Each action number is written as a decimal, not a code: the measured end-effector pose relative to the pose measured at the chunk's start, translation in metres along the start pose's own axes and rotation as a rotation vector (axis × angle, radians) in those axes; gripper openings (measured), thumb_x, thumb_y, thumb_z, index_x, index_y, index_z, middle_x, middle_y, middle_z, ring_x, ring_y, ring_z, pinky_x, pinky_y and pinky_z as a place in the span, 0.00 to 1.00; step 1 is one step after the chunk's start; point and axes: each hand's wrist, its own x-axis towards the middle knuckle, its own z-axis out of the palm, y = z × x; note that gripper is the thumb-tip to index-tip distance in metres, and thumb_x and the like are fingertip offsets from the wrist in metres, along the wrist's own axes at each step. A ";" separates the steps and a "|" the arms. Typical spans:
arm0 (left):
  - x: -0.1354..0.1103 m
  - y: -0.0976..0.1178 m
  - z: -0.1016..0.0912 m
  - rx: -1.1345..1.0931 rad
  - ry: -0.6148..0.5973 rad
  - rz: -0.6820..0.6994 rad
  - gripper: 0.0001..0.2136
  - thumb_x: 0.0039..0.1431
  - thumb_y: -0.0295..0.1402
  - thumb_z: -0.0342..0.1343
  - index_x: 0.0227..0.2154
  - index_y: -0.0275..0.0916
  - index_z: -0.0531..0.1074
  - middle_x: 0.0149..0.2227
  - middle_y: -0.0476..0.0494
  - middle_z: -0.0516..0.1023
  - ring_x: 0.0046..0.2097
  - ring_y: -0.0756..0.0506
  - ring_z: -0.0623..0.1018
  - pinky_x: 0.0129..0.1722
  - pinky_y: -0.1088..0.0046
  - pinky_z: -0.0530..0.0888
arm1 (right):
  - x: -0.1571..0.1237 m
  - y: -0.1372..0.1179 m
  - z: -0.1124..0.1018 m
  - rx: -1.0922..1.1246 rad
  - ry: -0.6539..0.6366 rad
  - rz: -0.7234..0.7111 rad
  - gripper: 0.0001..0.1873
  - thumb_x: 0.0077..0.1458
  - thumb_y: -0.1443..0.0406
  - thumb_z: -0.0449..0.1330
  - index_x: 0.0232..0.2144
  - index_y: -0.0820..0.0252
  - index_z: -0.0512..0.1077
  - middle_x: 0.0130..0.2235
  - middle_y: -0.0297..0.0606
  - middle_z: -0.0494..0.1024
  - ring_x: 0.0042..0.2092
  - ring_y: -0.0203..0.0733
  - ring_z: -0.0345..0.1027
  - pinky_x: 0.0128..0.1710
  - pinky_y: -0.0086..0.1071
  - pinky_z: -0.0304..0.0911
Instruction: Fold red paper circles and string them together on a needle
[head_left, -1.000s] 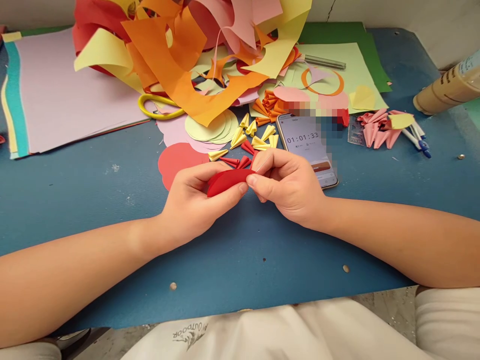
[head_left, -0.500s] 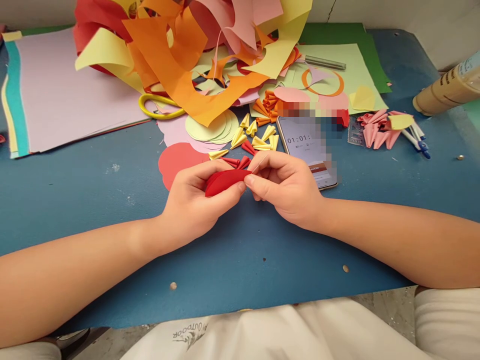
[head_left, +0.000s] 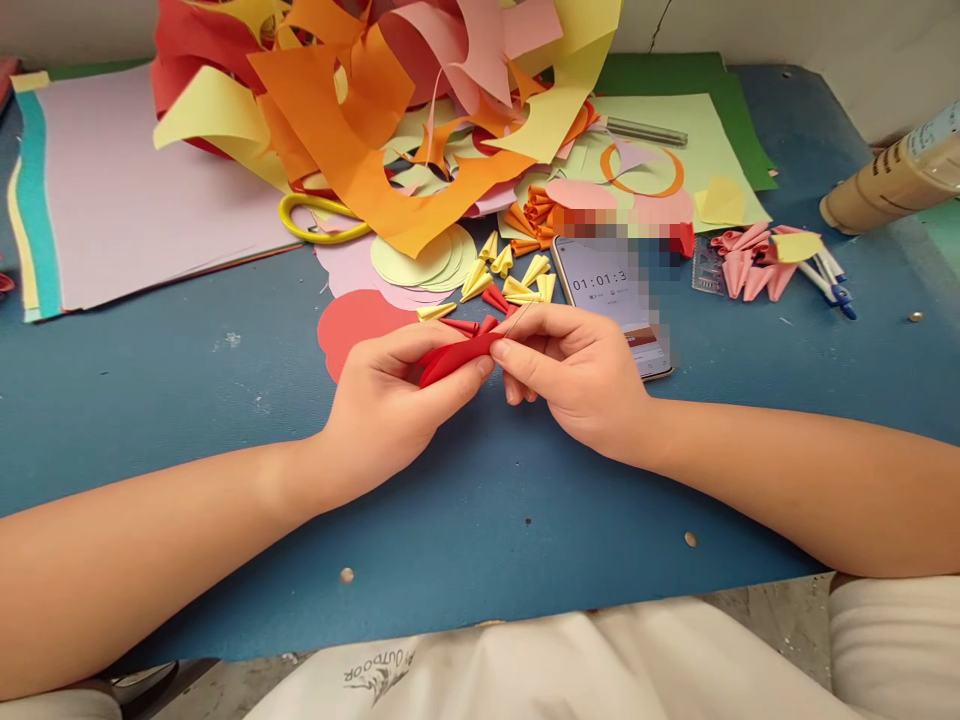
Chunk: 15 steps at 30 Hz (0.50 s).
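Note:
Between my hands is a piece of red paper (head_left: 459, 358), curled over into a narrow rolled shape. My left hand (head_left: 390, 395) wraps its body, thumb along the near side. At the paper's right end, the thumb and finger of my right hand (head_left: 581, 370) pinch the tip. Just beyond my fingers lie small red paper cones (head_left: 496, 298) and yellow paper cones (head_left: 475, 280). A red scalloped paper cutout (head_left: 360, 325) rests left of them, partly behind my left hand. Pale green paper circles (head_left: 416, 255) are stacked farther back.
A phone (head_left: 611, 300) lies beyond my right hand. Paper scraps (head_left: 337, 130) heap at the back beside yellow-handled scissors (head_left: 319, 237). Pink cones (head_left: 750, 265), pens (head_left: 829, 275) and a bottle (head_left: 892, 175) are at right; lilac sheets (head_left: 150, 190) lie left on the blue table (head_left: 480, 540).
The red paper has been rolled tighter and now shows a narrower, overlapping shape. Both hands stay in nearly the same place, with the camera view shifted slightly.

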 end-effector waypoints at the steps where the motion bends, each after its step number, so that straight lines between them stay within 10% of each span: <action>1: 0.000 0.000 0.000 -0.005 -0.003 -0.014 0.06 0.63 0.38 0.76 0.32 0.44 0.88 0.34 0.47 0.90 0.38 0.43 0.85 0.44 0.63 0.85 | 0.000 0.000 0.000 0.004 0.004 -0.003 0.20 0.49 0.63 0.91 0.33 0.58 0.84 0.30 0.29 0.83 0.25 0.32 0.74 0.25 0.27 0.73; 15: 0.000 -0.007 -0.003 -0.161 -0.008 -0.138 0.14 0.53 0.43 0.87 0.34 0.42 0.91 0.34 0.46 0.90 0.37 0.45 0.81 0.40 0.68 0.81 | 0.000 -0.005 0.002 0.047 -0.024 0.038 0.18 0.48 0.66 0.90 0.31 0.58 0.84 0.27 0.27 0.80 0.23 0.32 0.73 0.25 0.27 0.74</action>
